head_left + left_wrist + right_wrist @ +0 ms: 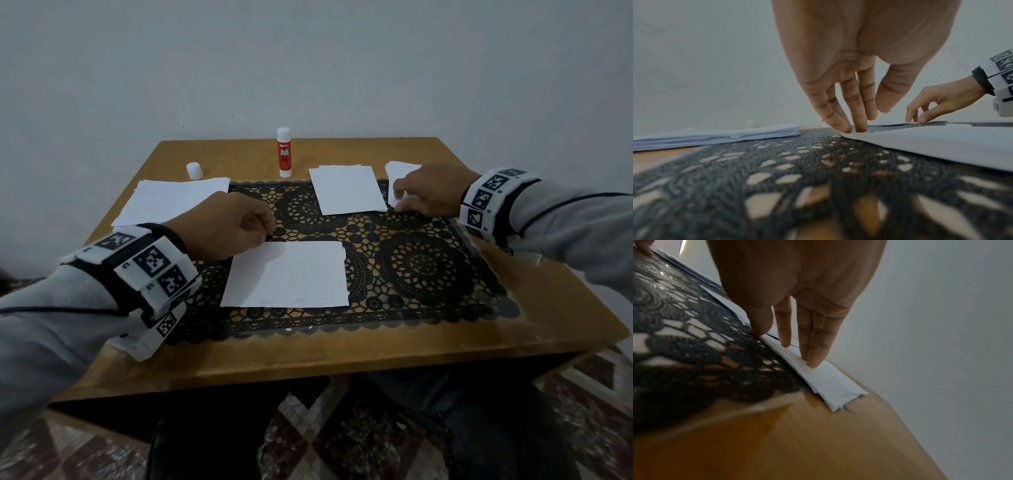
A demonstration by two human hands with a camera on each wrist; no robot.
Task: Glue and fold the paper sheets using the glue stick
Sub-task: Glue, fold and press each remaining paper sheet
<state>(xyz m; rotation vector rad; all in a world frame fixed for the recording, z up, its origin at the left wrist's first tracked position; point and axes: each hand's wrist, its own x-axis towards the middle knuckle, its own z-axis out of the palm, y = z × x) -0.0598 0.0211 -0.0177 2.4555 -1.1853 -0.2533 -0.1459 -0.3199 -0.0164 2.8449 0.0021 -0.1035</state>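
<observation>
Here, from the head view, I am sitting at a wooden worktop (513,308) covered in part by a black lace mat (428,260). My left hand (222,222) is resting its fingertips at the far left corner of the single sheet (287,274) lying nearest me on the mat; its grip is loose, fingers pointing down, holding nothing. My right hand (428,192) is reaching to the small paper pile (399,171) at the far right, fingers lying on it. Between them, another stack of sheets (347,188) is lying on the mat's far edge, and a larger stack (171,198) is sitting to the far left. The glue stick (284,152) is standing upright and uncapped near the back edge, well apart from both hands, with its white cap (194,170) standing to the left.

From the left wrist, my fingers (861,116) are pressing nearly straight down at the sheet's corner (920,139), thumb apart and free.

From the right wrist, my straight fingers (813,345) are pressing on the pile (828,382) while the thumb (760,321) is touching its near edge; the grip is slack, not closing round the paper.
</observation>
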